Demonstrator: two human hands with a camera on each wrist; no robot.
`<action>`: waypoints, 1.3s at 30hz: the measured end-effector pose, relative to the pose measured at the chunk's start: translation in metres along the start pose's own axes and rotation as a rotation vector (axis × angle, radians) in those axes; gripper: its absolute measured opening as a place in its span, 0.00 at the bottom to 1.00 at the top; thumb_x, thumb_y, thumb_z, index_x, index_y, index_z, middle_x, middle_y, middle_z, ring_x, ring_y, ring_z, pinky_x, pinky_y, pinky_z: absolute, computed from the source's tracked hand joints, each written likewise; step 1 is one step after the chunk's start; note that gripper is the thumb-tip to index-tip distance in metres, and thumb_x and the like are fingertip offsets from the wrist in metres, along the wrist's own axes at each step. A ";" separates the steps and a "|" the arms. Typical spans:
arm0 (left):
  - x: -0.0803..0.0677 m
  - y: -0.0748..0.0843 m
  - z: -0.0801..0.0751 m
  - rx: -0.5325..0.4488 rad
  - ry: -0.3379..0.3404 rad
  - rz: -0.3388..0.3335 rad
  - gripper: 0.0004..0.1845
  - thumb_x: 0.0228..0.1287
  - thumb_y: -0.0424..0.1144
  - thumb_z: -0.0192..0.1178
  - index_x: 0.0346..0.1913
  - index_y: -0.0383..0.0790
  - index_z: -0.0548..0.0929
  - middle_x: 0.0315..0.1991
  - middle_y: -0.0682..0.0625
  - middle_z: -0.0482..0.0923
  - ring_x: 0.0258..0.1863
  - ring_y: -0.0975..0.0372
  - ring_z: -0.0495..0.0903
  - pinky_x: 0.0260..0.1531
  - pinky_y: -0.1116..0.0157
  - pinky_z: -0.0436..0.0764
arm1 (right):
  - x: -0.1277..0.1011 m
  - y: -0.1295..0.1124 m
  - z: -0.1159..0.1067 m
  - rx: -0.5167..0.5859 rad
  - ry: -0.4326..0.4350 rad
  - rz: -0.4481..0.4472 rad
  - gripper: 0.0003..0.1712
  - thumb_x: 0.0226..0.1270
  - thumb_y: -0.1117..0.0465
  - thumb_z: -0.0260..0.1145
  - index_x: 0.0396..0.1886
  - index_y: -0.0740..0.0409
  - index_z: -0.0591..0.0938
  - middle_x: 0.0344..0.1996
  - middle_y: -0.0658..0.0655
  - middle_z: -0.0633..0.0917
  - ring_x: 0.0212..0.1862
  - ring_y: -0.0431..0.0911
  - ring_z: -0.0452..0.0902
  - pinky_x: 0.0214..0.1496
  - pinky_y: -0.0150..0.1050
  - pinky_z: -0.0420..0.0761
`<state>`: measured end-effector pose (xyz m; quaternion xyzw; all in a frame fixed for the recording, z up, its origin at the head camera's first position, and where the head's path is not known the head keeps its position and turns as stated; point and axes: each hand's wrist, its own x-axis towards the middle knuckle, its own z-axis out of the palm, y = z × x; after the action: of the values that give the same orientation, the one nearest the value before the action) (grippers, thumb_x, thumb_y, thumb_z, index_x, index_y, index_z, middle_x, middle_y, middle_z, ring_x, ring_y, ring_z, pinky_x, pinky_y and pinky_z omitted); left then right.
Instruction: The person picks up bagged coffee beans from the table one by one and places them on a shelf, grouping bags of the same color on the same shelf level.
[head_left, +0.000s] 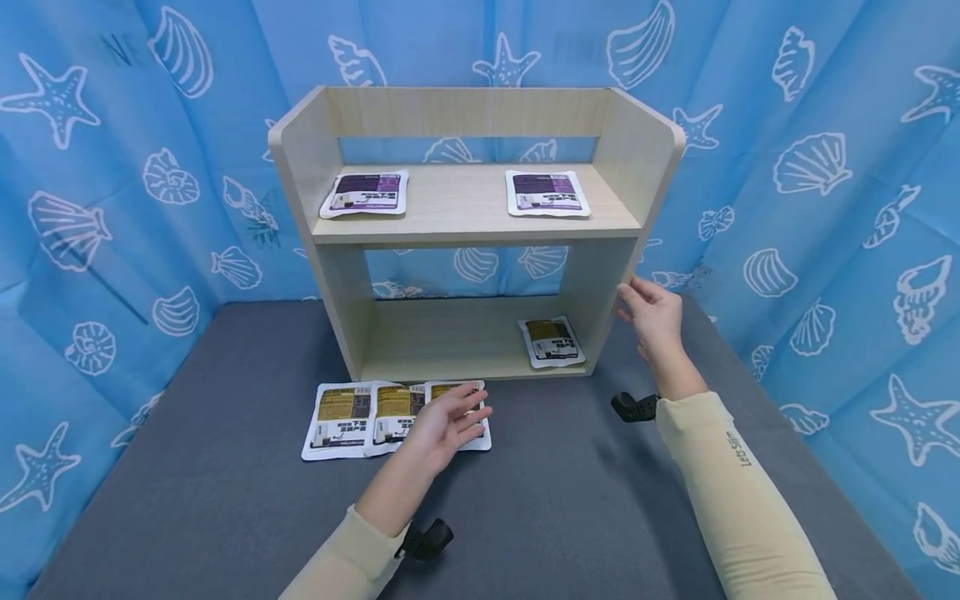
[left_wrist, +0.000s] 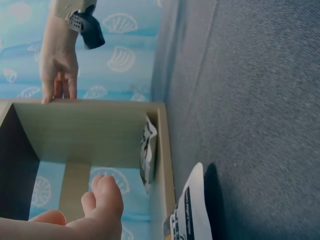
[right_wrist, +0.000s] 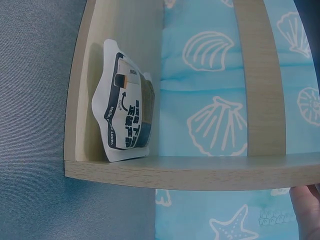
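A light wooden shelf unit [head_left: 465, 225] stands on the grey table. Two purple pouches [head_left: 365, 193] [head_left: 546, 193] lie on its upper board, and one yellow-brown pouch [head_left: 552, 341] [right_wrist: 125, 102] lies at the right of its lower board. Three more yellow-brown pouches [head_left: 352, 417] lie overlapping in a row on the table in front. My left hand [head_left: 447, 421] is flat with straight fingers on the rightmost of them. My right hand [head_left: 651, 312] [left_wrist: 59, 65] touches the shelf's right side panel [right_wrist: 200, 172] with straight fingers and holds nothing.
The grey table surface [head_left: 570, 492] stretches around the shelf. A blue curtain [head_left: 825, 167] printed with shells and starfish closes in the back and both sides. Both wrists carry black camera mounts [head_left: 633, 407].
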<state>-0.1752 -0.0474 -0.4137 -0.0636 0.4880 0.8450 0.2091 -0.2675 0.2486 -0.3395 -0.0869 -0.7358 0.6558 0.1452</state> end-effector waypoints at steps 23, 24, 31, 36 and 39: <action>-0.016 0.003 -0.029 0.006 0.058 0.042 0.26 0.76 0.28 0.38 0.74 0.27 0.53 0.70 0.31 0.58 0.67 0.42 0.63 0.66 0.45 0.61 | 0.000 0.000 -0.001 -0.027 -0.004 0.002 0.27 0.73 0.53 0.59 0.67 0.59 0.72 0.67 0.59 0.72 0.66 0.51 0.69 0.63 0.47 0.72; -0.017 0.004 -0.030 0.001 0.068 0.042 0.26 0.76 0.28 0.39 0.74 0.28 0.53 0.70 0.31 0.59 0.67 0.42 0.64 0.66 0.46 0.61 | 0.000 0.000 -0.001 -0.023 -0.002 0.004 0.27 0.73 0.53 0.59 0.67 0.59 0.72 0.66 0.59 0.72 0.66 0.51 0.70 0.63 0.47 0.72; -0.021 0.007 -0.039 0.018 0.110 0.065 0.26 0.76 0.28 0.38 0.74 0.28 0.53 0.70 0.32 0.60 0.66 0.43 0.65 0.65 0.46 0.62 | 0.001 0.002 0.000 -0.024 0.005 0.005 0.27 0.72 0.53 0.60 0.66 0.60 0.73 0.65 0.59 0.73 0.65 0.51 0.71 0.63 0.48 0.72; -0.025 0.009 -0.045 0.048 0.120 0.095 0.26 0.76 0.29 0.39 0.74 0.28 0.53 0.70 0.31 0.60 0.67 0.43 0.64 0.66 0.46 0.62 | 0.000 0.002 0.001 -0.011 0.009 0.012 0.27 0.72 0.53 0.60 0.66 0.60 0.74 0.65 0.59 0.74 0.64 0.51 0.71 0.63 0.48 0.72; -0.029 0.010 -0.050 0.067 0.124 0.109 0.26 0.76 0.30 0.39 0.74 0.28 0.53 0.70 0.31 0.59 0.67 0.42 0.62 0.66 0.45 0.61 | 0.000 0.001 0.001 -0.007 0.006 0.014 0.26 0.72 0.54 0.60 0.66 0.60 0.74 0.65 0.59 0.74 0.65 0.51 0.71 0.63 0.49 0.71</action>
<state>-0.1583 -0.1027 -0.4226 -0.0822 0.5307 0.8328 0.1340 -0.2682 0.2476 -0.3407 -0.0943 -0.7371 0.6538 0.1426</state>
